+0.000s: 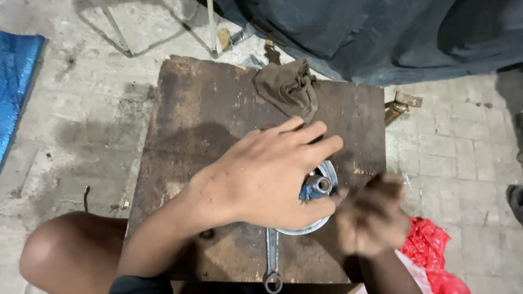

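- Grey, stained stone floor (81, 109) all around, with a dark cloth cover (381, 38) hanging at the top.
- Low, rusty brown square surface (196, 120) in the middle, worn and scratched.
- Round silver metal disc with a blue middle part (316, 188) lying on the surface, near its right edge.
- Left hand (267, 177) pressed down over the disc, fingers (313, 133) spread wide across the top, thumb hooked under by the blue part.
- Right hand (373, 218) just beside the disc, blurred; cannot tell if its fingers are curled shut or loose, or if anything small sits in them.
- Long grey metal spanner (272, 261) lying flat below the disc, ring end at the near edge of the surface, touched by no hand.
- Crumpled brown rag (289, 84) at the far edge of the surface, well apart from the hands.
- Looks like mid-work: disc held steady, blue part still sitting in it, spanner not picked up; cannot tell what is already loosened or tightened.
- Little spare room on the right, disc close to that edge; plenty of bare surface on the left and behind.
- Red plastic bag (436, 256) on the floor by the right hand, blue sheet (16, 81) far off at the left.
- Bare knee (60, 250) close against the near left corner.
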